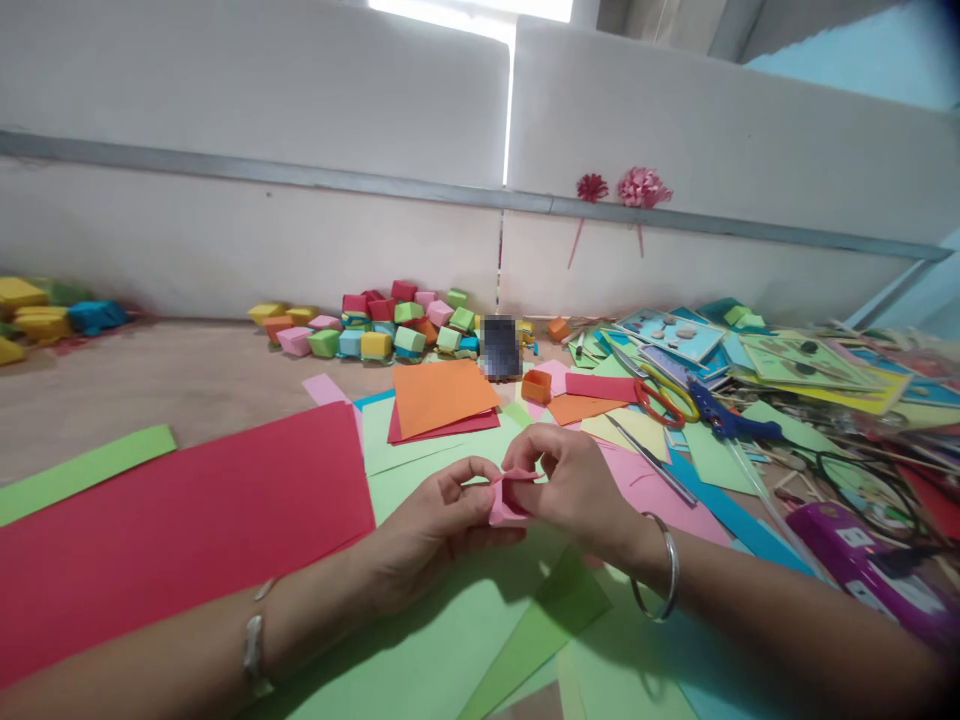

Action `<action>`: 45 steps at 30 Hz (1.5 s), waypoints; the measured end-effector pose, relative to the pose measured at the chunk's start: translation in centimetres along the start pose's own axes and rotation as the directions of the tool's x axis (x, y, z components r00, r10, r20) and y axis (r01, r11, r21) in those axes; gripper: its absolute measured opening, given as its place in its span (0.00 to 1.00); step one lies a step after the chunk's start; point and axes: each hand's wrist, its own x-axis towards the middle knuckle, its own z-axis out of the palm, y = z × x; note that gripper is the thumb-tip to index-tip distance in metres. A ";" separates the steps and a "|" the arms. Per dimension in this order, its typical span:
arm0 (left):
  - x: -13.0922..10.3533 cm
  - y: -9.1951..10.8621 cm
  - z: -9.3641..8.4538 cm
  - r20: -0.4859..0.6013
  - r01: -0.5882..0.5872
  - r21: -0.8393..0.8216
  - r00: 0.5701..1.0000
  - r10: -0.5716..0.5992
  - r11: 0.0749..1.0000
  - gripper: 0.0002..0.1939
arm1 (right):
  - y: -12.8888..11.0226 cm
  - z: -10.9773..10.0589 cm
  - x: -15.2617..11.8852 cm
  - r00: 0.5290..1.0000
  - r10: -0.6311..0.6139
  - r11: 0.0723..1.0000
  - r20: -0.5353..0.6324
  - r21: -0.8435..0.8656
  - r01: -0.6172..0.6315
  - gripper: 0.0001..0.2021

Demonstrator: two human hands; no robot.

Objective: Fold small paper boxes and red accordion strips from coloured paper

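Observation:
A small pink paper box (508,507) is held between both hands above pale green sheets (450,610). My left hand (450,510) pinches its left side with thumb and forefinger. My right hand (566,490) grips its right side, with fingers reaching into the open top. Parts of the box are hidden by the fingers. Just beyond the hands lie an orange sheet (442,393) and a small open orange box (537,386).
Red sheets (285,490) lie left. Folded paper boxes (375,345) and a phone (500,347) stand along the wall. To the right are scissors (667,400), a blue glue gun (727,415), eyeglasses (862,485) and a purple device (862,560).

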 end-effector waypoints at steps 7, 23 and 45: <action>-0.1 -0.3 0.4 0.052 0.027 0.068 0.998 -0.031 0.997 0.20 | 0.0 -0.2 0.5 0.999 0.048 0.999 0.021 0.014 -0.048 0.06; -1.2 -0.9 1.7 0.083 0.171 -0.085 0.983 -0.164 0.982 0.18 | -0.3 -0.1 0.2 0.969 0.206 0.978 0.136 -0.027 -0.205 0.08; -1.2 -0.2 0.2 0.236 -0.533 0.825 0.629 0.741 0.189 0.06 | 0.1 0.2 0.7 0.957 0.287 0.932 0.047 0.219 -0.291 0.03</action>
